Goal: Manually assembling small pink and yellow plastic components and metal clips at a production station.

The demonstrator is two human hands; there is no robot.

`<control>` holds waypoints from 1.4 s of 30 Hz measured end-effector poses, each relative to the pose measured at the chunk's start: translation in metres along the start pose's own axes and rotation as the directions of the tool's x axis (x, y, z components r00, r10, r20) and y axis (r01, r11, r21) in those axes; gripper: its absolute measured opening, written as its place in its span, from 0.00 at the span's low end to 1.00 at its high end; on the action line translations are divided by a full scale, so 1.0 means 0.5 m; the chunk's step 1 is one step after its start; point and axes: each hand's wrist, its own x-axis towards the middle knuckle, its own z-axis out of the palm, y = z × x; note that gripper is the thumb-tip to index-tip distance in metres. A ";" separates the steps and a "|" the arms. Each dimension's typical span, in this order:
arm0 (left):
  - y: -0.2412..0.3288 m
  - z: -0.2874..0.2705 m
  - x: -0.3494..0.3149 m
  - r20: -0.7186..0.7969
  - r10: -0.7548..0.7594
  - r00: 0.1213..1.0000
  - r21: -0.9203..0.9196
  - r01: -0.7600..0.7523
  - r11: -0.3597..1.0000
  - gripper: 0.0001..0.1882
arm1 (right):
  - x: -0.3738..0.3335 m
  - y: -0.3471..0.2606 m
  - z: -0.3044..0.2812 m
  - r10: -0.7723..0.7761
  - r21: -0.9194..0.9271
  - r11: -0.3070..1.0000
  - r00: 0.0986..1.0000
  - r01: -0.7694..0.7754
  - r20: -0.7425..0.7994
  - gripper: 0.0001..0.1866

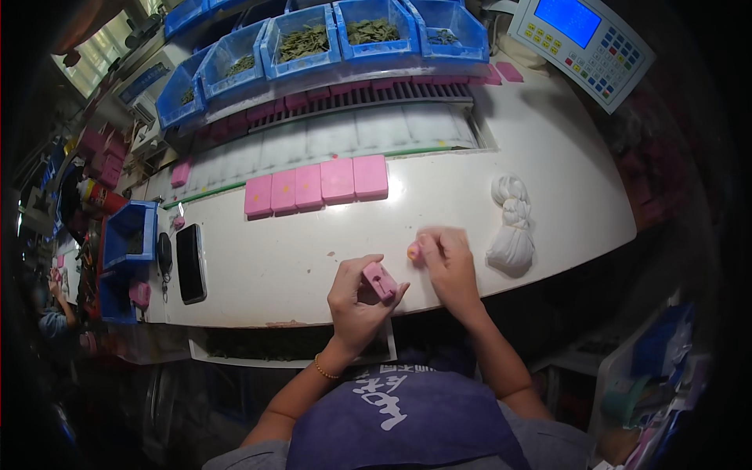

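In my left hand (356, 301) is a small pink block (381, 282), held by its sides between thumb and fingers just over the table's front edge. A hollow with a dark slot shows in its upward face. To the right, my right hand (446, 266) pinches a small rounded pink-and-orange piece (415, 251) between thumb and fingers. That hand is slightly blurred, and a pale pink patch behind it is too smeared to identify. Beyond both hands, several flat pink blocks (317, 186) lie side by side in a row on the white table (313, 243).
A knotted white cloth bundle (513, 223) lies right of my right hand. At left are a black phone (190, 264) and blue bins (129, 231). Behind the blocks runs a pale conveyor (329, 141), under blue bins of greenish pieces (304, 43). A keypad panel (583, 47) stands back right.
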 end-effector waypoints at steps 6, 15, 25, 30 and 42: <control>0.007 -0.001 0.003 0.025 0.082 0.996 0.173 -0.085 0.981 0.30 | -0.047 -0.080 -0.009 -0.074 -0.036 0.996 0.966 0.086 0.248 0.29; 0.002 0.006 -0.010 -0.060 0.206 0.977 0.179 -0.193 0.965 0.34 | -0.058 -0.032 0.023 0.264 0.461 0.729 0.829 -0.506 0.493 0.21; 0.010 0.006 -0.004 0.022 0.272 0.962 0.211 -0.271 0.939 0.33 | -0.088 -0.048 0.021 0.129 0.380 0.868 0.885 -0.319 0.448 0.24; 0.013 0.004 0.003 0.033 0.236 0.971 0.232 -0.237 0.943 0.33 | -0.089 -0.030 0.023 0.173 0.345 0.868 0.868 -0.358 0.466 0.26; -0.003 0.027 -0.021 0.101 0.488 0.867 0.307 -0.493 0.814 0.32 | -0.035 -0.029 0.029 0.406 0.723 0.321 0.779 -0.612 0.479 0.23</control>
